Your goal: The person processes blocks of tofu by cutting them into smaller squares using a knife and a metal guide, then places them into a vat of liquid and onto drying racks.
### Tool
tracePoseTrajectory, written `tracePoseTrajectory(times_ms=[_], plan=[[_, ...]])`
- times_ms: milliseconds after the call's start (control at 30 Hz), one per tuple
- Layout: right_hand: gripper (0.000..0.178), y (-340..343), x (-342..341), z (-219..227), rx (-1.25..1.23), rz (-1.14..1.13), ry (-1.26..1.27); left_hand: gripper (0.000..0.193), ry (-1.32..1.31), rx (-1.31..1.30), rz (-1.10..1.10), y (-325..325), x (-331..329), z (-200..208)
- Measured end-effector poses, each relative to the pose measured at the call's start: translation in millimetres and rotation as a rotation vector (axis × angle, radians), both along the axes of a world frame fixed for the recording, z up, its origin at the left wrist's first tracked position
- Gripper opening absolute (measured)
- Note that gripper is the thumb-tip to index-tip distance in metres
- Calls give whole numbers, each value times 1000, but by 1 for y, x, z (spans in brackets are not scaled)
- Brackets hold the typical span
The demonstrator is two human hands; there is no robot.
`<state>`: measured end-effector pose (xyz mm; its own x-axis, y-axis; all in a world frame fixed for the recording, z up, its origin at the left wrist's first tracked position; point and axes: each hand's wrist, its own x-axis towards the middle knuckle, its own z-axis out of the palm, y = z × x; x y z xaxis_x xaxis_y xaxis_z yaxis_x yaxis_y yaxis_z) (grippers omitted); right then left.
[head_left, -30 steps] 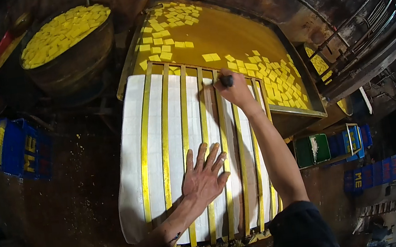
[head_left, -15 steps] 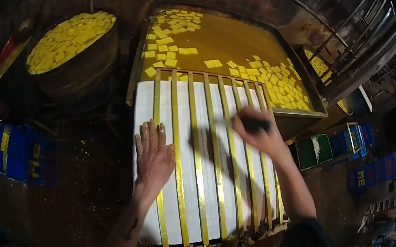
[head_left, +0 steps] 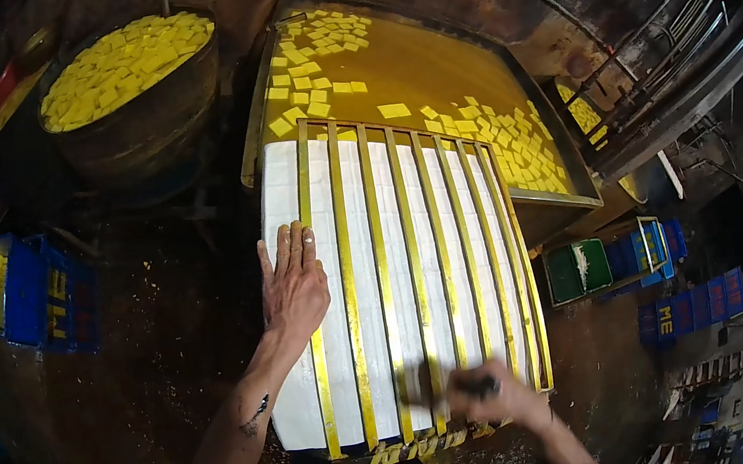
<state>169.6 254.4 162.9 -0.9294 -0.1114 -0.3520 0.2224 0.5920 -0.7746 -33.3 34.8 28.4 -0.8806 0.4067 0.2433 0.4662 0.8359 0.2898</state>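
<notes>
A large white slab that looks like tofu (head_left: 309,395) lies in front of me, with faint crosswise score lines on it. Over it rests a slatted frame (head_left: 354,328) of long yellow bars. My left hand (head_left: 296,284) lies flat, fingers stretched forward, on the slab's left side and against the leftmost bar. Near the slab's front edge, my right hand (head_left: 491,393) is closed round the dark handle of a knife (head_left: 481,386). Motion smears this hand, and its blade cannot be made out clearly.
Beyond the slab, a wide vat (head_left: 247,145) holds brownish liquid with floating yellow squares. A round tub (head_left: 133,132) heaped with yellow squares stands at the far left. Blue crates (head_left: 8,289) sit on the left, a green crate (head_left: 576,271) on the right, metal rails (head_left: 683,106) at the far right.
My right hand has swept with the knife from the slab's far right part down to its near edge. The slatted frame sits further right on the slab. My left hand remains flat.
</notes>
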Motion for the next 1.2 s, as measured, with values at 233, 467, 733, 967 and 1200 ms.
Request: tracePoseTrajectory(times_ms=[233, 467, 733, 967, 1200], plan=[[15, -19, -137, 44, 167, 48, 556, 52, -8, 19, 22, -8, 5, 6], [14, 42, -350, -43, 462, -98, 848, 49, -11, 191, -51, 17, 12, 13], [35, -44, -55, -5, -1, 91, 151, 49, 5, 155, 15, -7, 2, 2], [10, -59, -110, 39, 72, 162, 509, 51, 13, 214, 9, -2, 3, 4], [13, -13, -375, -44, 478, -52, 854, 50, -43, 219, -33, 12, 13, 12]])
